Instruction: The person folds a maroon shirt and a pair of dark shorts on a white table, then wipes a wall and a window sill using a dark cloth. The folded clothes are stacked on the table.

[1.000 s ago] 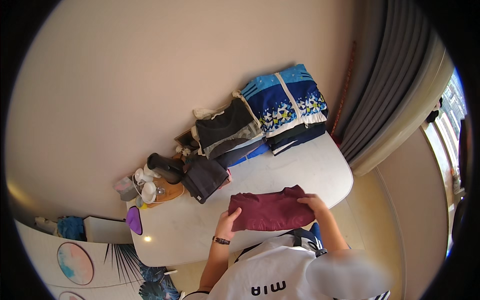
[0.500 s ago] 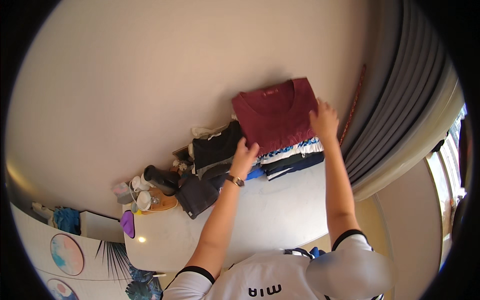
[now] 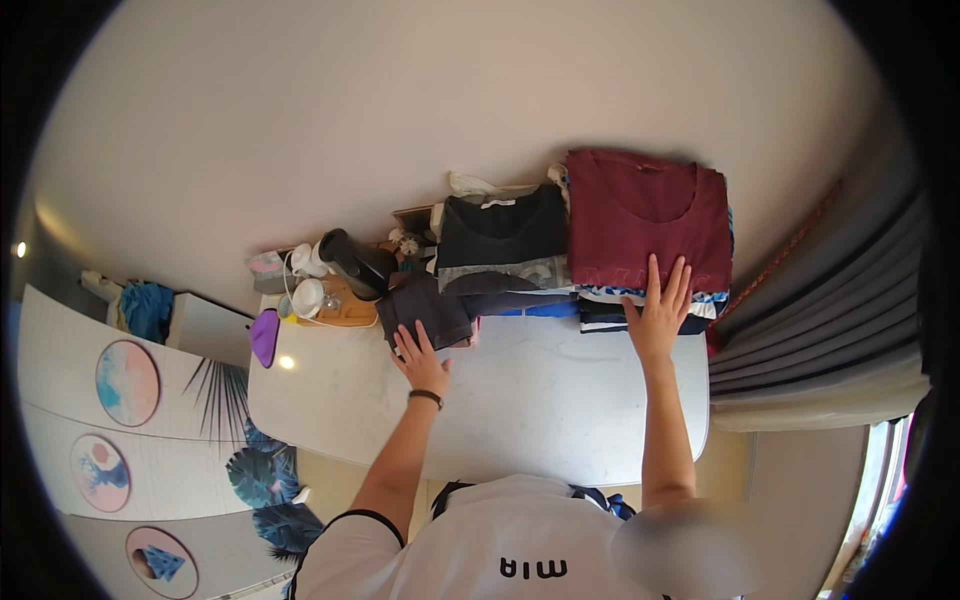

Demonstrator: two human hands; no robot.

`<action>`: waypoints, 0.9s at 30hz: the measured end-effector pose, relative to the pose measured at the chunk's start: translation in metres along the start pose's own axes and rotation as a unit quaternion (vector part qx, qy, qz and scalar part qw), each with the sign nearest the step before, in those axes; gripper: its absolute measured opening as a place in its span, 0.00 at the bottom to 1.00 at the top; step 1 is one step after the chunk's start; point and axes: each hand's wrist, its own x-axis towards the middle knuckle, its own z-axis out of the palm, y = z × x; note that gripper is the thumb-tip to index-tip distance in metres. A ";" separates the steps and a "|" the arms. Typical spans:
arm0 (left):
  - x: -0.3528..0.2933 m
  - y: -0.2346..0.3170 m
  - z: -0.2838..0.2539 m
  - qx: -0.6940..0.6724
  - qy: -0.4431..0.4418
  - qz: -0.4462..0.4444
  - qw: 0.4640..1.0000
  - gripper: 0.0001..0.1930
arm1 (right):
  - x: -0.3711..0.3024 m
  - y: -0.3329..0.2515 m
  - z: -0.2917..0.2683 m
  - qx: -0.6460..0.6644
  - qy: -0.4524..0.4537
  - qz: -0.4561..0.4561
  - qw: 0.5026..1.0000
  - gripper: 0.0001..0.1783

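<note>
Resting my right hand (image 3: 657, 322), fingers spread, on the maroon shirt (image 3: 645, 220) at one o'clock; light pressure should suit it! Splayed left hand (image 3: 427, 371) meets dark clothes (image 3: 425, 303), eleven o'clock.

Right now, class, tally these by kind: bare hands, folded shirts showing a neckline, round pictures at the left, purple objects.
Hands (left hand, right hand): 2
Folded shirts with neckline (maroon shirt, black shirt): 2
Round pictures: 3
Purple object: 1
Total: 8
</note>
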 end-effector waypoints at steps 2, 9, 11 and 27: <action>0.024 -0.005 -0.006 0.016 -0.060 -0.010 0.998 0.59 | -0.011 -0.010 0.004 0.020 0.015 0.015 1.000 0.47; 0.060 -0.076 0.030 -0.263 0.023 0.071 0.962 0.47 | -0.146 -0.060 0.072 0.245 -0.150 0.032 0.957 0.35; 0.059 -0.069 0.039 -0.352 0.047 -0.097 0.930 0.45 | -0.161 -0.080 0.083 0.293 -0.283 0.102 0.908 0.34; 0.057 -0.092 0.013 -0.530 -0.063 -0.180 0.826 0.39 | -0.132 -0.217 0.200 0.481 -0.393 0.408 0.669 0.32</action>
